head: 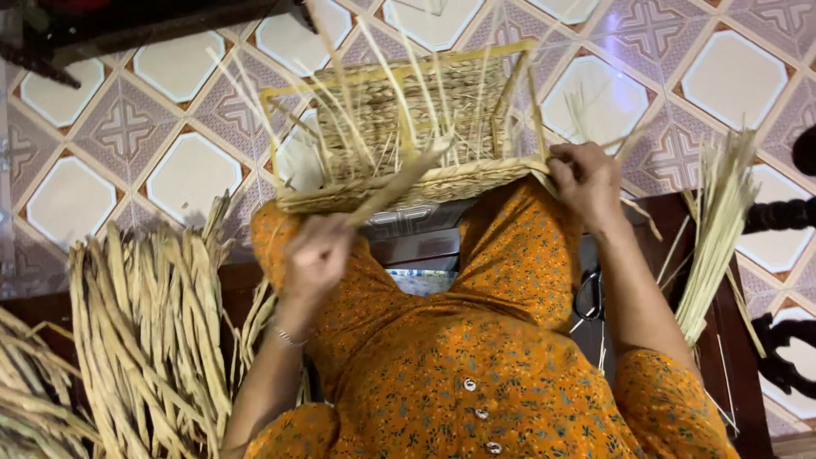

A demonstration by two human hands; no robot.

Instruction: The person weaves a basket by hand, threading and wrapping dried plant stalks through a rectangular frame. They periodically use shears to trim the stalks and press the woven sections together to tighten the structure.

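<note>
- We're holding a half-woven basket [408,127] on our knees; its long axis is running left to right across the view, and its open mouth is facing away from us toward the floor.
- Our left hand [316,255] is closing its fingers around a flat reed strip [398,183] that's slanting up and to the right, touching the basket's near woven edge.
- Our right hand [585,178] is pinching the basket's right corner, fingers curled tight on the rim.
- Inside the basket we're only seeing loose upright straw stakes [382,93] sticking out past the yellow frame [340,81].
- A big dried reed bundle [149,331] is lying at our left, and a thinner pale stalk bundle [718,229] is leaning at our right.
- Black scissors [589,296] are sitting just beside our right forearm.
- We're working over a patterned tile floor [183,174].
</note>
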